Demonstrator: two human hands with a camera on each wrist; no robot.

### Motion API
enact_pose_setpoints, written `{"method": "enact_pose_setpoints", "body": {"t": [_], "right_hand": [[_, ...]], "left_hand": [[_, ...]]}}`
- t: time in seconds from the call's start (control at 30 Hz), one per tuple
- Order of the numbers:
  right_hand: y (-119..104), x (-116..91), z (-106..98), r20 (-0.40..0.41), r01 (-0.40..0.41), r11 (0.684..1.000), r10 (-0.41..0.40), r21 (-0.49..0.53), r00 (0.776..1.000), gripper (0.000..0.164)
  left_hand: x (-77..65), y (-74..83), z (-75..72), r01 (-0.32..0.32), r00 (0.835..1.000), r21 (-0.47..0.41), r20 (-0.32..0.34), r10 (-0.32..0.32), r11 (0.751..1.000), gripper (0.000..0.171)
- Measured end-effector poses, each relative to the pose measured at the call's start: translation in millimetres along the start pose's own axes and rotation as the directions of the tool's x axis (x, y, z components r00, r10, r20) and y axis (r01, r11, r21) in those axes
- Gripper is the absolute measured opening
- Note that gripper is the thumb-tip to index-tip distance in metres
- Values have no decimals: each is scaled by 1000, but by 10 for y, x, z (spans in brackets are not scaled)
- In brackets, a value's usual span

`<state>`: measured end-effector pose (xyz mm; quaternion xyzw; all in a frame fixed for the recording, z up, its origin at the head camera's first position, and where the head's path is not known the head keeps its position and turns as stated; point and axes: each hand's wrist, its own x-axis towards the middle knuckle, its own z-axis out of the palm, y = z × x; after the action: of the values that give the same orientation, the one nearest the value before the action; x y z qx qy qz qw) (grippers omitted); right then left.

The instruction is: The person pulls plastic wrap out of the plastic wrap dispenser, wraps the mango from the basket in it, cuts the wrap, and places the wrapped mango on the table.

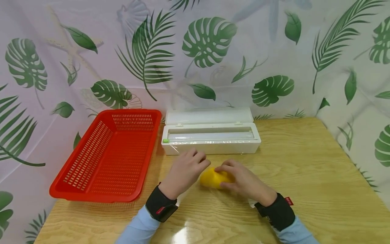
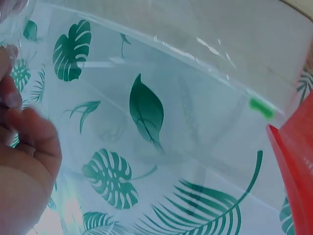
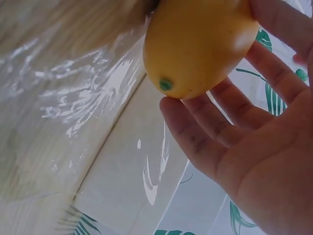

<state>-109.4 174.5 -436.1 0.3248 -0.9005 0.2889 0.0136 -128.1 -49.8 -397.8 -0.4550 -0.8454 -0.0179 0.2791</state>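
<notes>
A smooth yellow oval fruit (image 1: 210, 179) with a small green stem spot is low over the table, in front of the wrap box. My right hand (image 1: 243, 179) grips it, thumb on one side and fingertips along the other; the right wrist view shows the fruit (image 3: 200, 44) close, with fingers (image 3: 190, 132) curled against it. My left hand (image 1: 186, 171) is just left of the fruit, fingers bent together, pinching clear plastic wrap (image 2: 19, 29). The sheet runs from the white wrap box (image 1: 210, 148) toward my hands, and crinkled wrap (image 3: 98, 88) shows beside the fruit.
A red perforated basket (image 1: 143, 162) stands at the left of the wooden table (image 1: 304, 176). The wrap box's lid (image 1: 210, 116) is raised at the back, and a green slider (image 1: 166, 140) sits at its left end. Leaf-patterned cloth (image 1: 213, 78) hangs behind.
</notes>
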Motion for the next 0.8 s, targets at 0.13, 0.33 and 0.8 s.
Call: {"method": "enact_pose_setpoints", "body": {"t": [0.13, 0.33, 0.8], "right_hand": [[-9, 0, 0, -8, 23, 1000, -23, -8, 1000, 36], [-16, 13, 5, -5, 44, 999, -44, -8, 999, 35], [-63, 17, 21, -32, -20, 1000, 20, 13, 999, 42]], "left_hand": [[109, 41, 131, 27, 1000, 7, -6, -27, 1000, 9], [200, 136, 317, 126, 991, 10, 48, -126, 992, 14], [255, 262, 445, 228, 962, -24, 161, -222, 973, 10]]}}
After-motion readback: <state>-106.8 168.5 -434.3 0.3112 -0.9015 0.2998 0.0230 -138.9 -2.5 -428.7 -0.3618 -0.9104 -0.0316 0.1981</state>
